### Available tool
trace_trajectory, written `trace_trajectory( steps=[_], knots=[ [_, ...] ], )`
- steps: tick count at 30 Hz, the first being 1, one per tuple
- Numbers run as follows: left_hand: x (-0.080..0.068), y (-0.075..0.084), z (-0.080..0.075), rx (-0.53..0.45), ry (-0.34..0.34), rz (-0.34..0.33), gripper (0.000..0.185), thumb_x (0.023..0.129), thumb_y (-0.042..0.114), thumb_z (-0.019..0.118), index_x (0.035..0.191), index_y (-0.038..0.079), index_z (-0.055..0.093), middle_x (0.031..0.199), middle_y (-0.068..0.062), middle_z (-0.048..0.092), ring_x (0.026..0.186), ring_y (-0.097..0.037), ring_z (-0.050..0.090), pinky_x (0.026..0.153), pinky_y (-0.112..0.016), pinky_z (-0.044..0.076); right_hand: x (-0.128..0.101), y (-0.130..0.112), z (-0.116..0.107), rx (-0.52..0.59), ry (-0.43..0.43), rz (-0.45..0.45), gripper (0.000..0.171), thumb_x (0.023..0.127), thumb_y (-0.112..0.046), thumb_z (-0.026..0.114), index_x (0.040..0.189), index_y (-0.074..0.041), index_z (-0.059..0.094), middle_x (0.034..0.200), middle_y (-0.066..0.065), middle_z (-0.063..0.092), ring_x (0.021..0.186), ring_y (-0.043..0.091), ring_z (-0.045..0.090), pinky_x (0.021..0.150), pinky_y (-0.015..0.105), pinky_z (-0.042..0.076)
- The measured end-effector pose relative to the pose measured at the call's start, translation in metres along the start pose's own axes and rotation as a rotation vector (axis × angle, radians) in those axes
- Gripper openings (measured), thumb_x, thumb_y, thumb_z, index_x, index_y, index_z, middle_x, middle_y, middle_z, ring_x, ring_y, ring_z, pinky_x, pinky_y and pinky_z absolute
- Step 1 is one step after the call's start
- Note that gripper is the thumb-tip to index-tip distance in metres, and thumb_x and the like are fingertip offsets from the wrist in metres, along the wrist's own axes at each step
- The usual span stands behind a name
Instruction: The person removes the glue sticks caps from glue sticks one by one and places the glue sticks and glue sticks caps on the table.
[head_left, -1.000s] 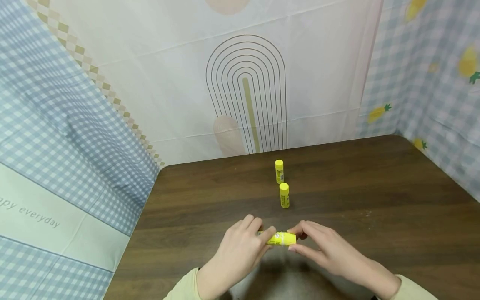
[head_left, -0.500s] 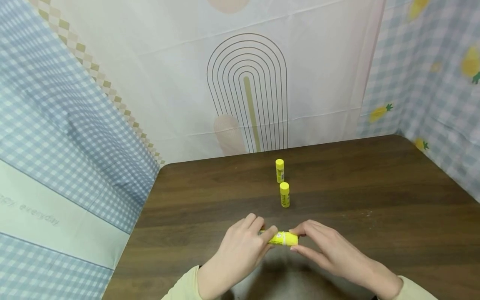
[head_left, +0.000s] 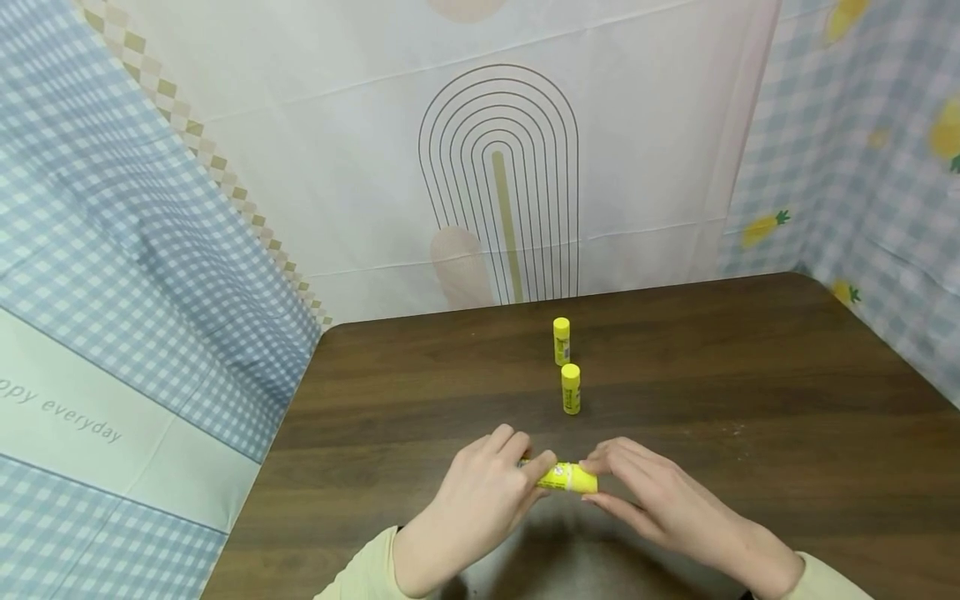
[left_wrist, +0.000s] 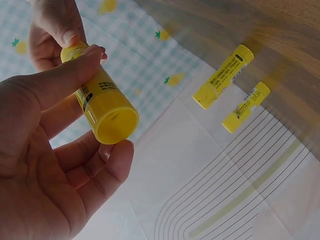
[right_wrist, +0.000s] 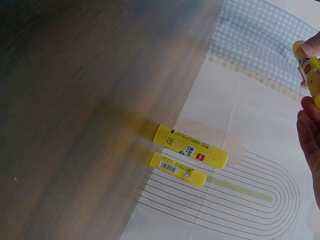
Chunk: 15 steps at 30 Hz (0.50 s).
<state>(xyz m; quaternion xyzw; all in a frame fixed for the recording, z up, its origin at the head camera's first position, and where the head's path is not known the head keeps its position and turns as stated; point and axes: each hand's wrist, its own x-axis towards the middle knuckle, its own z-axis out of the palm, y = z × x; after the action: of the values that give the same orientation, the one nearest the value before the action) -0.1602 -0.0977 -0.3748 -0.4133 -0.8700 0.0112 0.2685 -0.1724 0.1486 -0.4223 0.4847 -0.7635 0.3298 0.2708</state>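
Note:
A yellow glue stick (head_left: 558,476) lies sideways between both hands, above the near part of the table. My left hand (head_left: 483,492) grips its body between thumb and fingers. At the other end, the thumb and fingertips of my right hand (head_left: 656,496) pinch the plain yellow end. The left wrist view shows the held glue stick's (left_wrist: 107,107) round, recessed end facing the camera. Two more yellow glue sticks stand upright beyond the hands: a nearer one (head_left: 571,390) and a farther one (head_left: 562,342). In the right wrist view, the right hand (right_wrist: 310,130) is cut off by the edge.
The dark wooden table (head_left: 420,375) reaches back to a pale cloth (head_left: 645,167) with a line-arch print. Blue checked cloth hangs at the left (head_left: 187,250) and right (head_left: 847,167) of the table.
The right fingers have shifted slightly over the end of the held glue stick, which tilts a little more. The left hand keeps its grip, and the standing glue sticks stay put.

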Motion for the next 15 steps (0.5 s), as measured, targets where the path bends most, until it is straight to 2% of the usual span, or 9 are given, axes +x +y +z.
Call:
trace_trajectory(
  steps=[3, 6, 8, 11, 15],
  knots=[
    [0.0003, 0.0003, 0.0002, -0.003, -0.002, -0.003, 0.032, 0.077, 0.037, 0.087, 0.102, 0.021, 0.074, 0.084, 0.004, 0.060, 0.076, -0.011, 0.049, 0.064, -0.020, 0.047, -0.0002, 0.0001, -0.0005, -0.010, 0.000, -0.007, 0.030, 0.104, -0.032, 0.056, 0.117, -0.007, 0.066, 0.109, -0.002, 0.065, 0.102, 0.016, 0.063, 0.096, 0.019, 0.046],
    [0.0010, 0.0009, 0.0008, 0.000, -0.007, -0.006, 0.033, 0.076, 0.037, 0.088, 0.100, 0.021, 0.075, 0.084, 0.005, 0.061, 0.076, -0.011, 0.050, 0.064, -0.019, 0.048, -0.0003, -0.0004, -0.0011, 0.006, -0.007, 0.028, 0.029, 0.103, -0.033, 0.058, 0.115, -0.009, 0.067, 0.109, -0.004, 0.065, 0.101, 0.014, 0.063, 0.094, 0.018, 0.047],
    [0.0008, 0.0014, 0.0011, 0.005, -0.008, -0.008, 0.032, 0.075, 0.038, 0.088, 0.099, 0.021, 0.075, 0.083, 0.004, 0.061, 0.076, -0.011, 0.051, 0.064, -0.019, 0.048, -0.0003, -0.0010, -0.0013, 0.025, -0.015, 0.074, 0.027, 0.101, -0.035, 0.061, 0.114, -0.012, 0.066, 0.108, -0.007, 0.065, 0.099, 0.012, 0.064, 0.091, 0.017, 0.048],
    [-0.0003, 0.0028, 0.0013, 0.016, -0.016, -0.017, 0.032, 0.075, 0.038, 0.089, 0.099, 0.020, 0.076, 0.082, 0.004, 0.063, 0.075, -0.011, 0.051, 0.064, -0.019, 0.049, 0.0000, -0.0030, -0.0017, 0.043, -0.033, 0.164, 0.030, 0.093, -0.032, 0.073, 0.116, -0.015, 0.065, 0.110, -0.009, 0.066, 0.098, 0.009, 0.066, 0.087, 0.016, 0.050],
    [-0.0009, 0.0044, 0.0002, 0.025, -0.016, -0.032, 0.032, 0.075, 0.036, 0.089, 0.100, 0.019, 0.077, 0.083, 0.003, 0.064, 0.075, -0.011, 0.051, 0.066, -0.019, 0.051, 0.0007, -0.0066, -0.0036, 0.077, -0.071, 0.282, 0.040, 0.084, -0.024, 0.083, 0.118, -0.020, 0.064, 0.109, -0.013, 0.067, 0.095, 0.007, 0.067, 0.080, 0.022, 0.054]
  ],
)
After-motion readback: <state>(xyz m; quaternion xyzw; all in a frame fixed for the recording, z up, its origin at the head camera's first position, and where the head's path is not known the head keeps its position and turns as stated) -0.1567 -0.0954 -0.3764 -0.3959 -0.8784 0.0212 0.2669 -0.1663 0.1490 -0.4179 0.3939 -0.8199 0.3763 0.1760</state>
